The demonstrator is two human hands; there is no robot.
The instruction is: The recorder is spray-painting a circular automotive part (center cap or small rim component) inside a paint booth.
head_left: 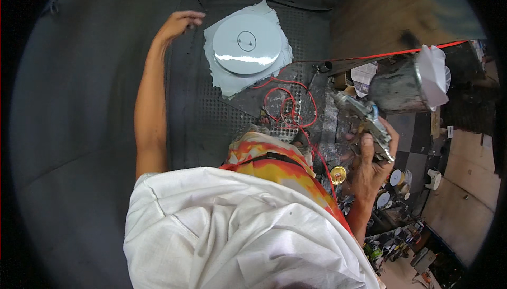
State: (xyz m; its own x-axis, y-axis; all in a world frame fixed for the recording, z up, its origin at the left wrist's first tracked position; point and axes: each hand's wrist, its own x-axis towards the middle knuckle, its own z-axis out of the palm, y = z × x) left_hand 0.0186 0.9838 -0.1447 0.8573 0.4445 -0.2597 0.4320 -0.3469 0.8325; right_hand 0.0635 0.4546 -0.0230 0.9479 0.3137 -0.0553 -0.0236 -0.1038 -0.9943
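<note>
My right hand [369,170] grips a metal spray gun [372,122] by its handle, on the right. A dark grey paint cup [395,89] is joined to the gun, tilted, with a folded white paper piece [434,80] at its mouth. No hose shows on the gun's handle end. My left arm reaches forward, and my left hand [180,24] hangs in the air with loosely bent, parted fingers, holding nothing. Right of that hand, apart from it, a glossy white round disc [227,40] with a small ring at its centre lies on a torn pale sheet [222,84].
A thin red hose [316,104] lies coiled on the dark studded floor [211,104] before me. Dark walls [79,104] rise on the left, and a brown board [391,11] stands far right. A gold can [338,175], round lids [396,177] and clutter sit at the right.
</note>
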